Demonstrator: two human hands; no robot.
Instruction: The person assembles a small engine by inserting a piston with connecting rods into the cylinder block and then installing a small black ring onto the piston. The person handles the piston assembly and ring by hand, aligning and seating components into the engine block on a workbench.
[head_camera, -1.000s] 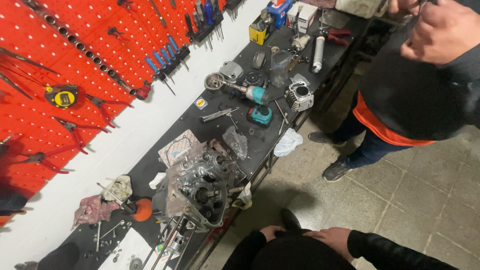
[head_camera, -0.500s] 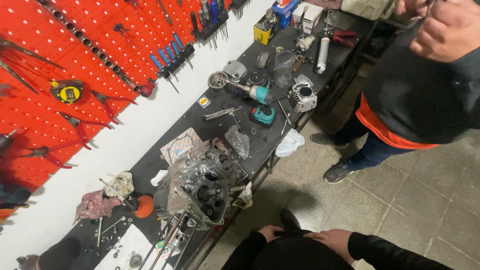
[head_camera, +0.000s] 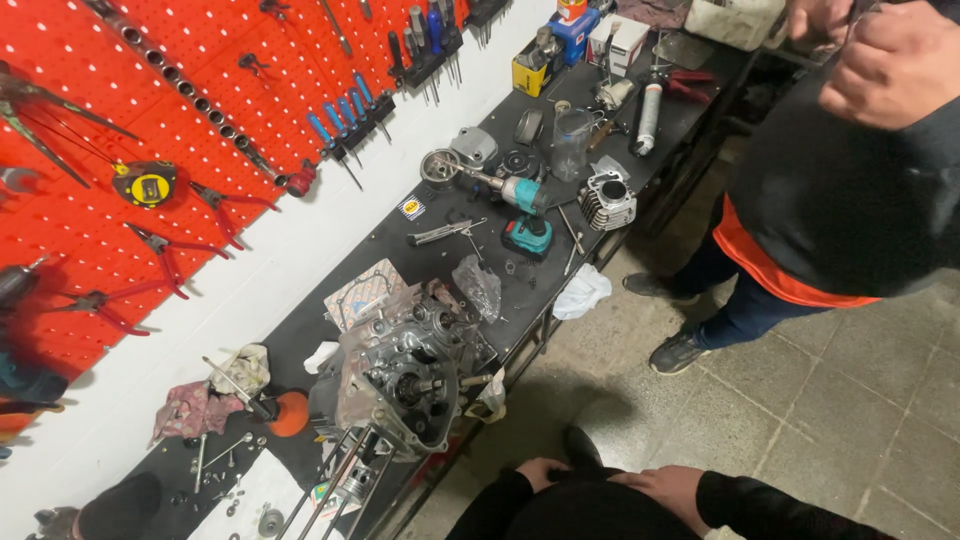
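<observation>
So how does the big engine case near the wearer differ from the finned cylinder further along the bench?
The engine case is larger, irregular and dirty grey, its gears and shafts exposed, and it overhangs the bench's front edge. The finned cylinder is smaller, compact and paler, with one round bore facing up. Both are metal engine parts on the black bench.

One view only — head-worn, high above, tilted steeply down and rolled, so the table (head_camera: 420, 225) runs diagonally from lower left to upper right. Faces the red pegboard wall (head_camera: 150, 120) filling the upper left, with tiled floor (head_camera: 800, 420) across the lower right. Stands well back: whole tabletop length in frame, engine block (head_camera: 405, 375) near centre-low, nothing close up. At the bottom edge, wearer's own left hand (head_camera: 543, 470) and right hand (head_camera: 672, 488) resting low on dark clothing. Upper right corner — another person's torso (head_camera: 850, 180), cropped at the edge.
</observation>
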